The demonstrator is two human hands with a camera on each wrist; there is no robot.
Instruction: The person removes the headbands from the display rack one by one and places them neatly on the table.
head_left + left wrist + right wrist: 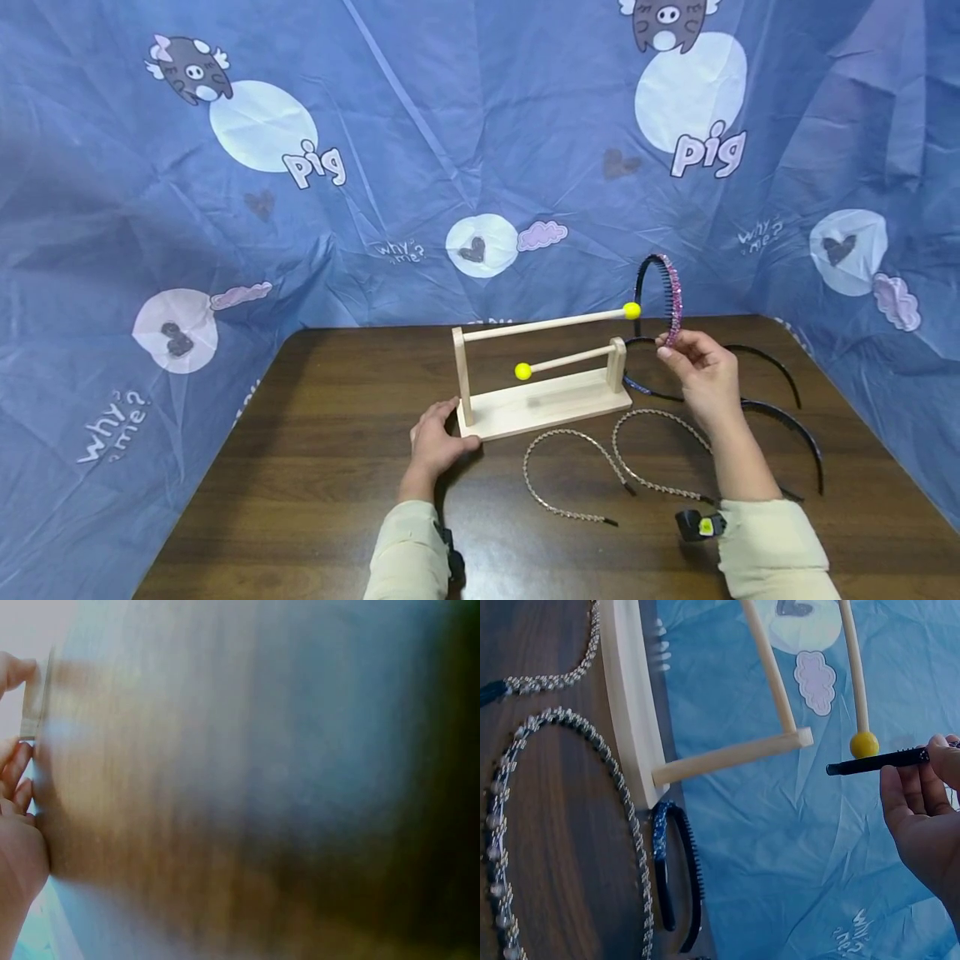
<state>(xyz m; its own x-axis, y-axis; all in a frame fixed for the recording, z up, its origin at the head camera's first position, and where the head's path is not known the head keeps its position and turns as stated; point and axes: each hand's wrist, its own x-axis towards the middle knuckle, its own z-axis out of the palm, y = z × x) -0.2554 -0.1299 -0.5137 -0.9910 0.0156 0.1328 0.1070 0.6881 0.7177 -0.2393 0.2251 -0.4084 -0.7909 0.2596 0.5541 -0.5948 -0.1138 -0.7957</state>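
Observation:
A wooden headband stand (551, 406) has a long upper rod and a shorter lower rod, each tipped with a yellow ball. My left hand (437, 442) holds the left end of its base, thumb at the front corner and fingers at the back; the left wrist view catches this hand (21, 847) only at its edge. Near the upper rod's ball (632, 311), my right hand (708, 379) pinches a pink glittery headband (675, 300) with black inner teeth by its lower part. In the right wrist view the headband's black tip (870, 763) overlaps the yellow ball (864, 745).
Two beaded headbands (527, 475) (660, 487) lie in front of the stand. A blue glittery headband (637, 386) lies by its right end. Dark headbands (817, 454) (783, 372) lie farther right on the brown table (300, 500). A blue printed cloth (420, 200) hangs behind.

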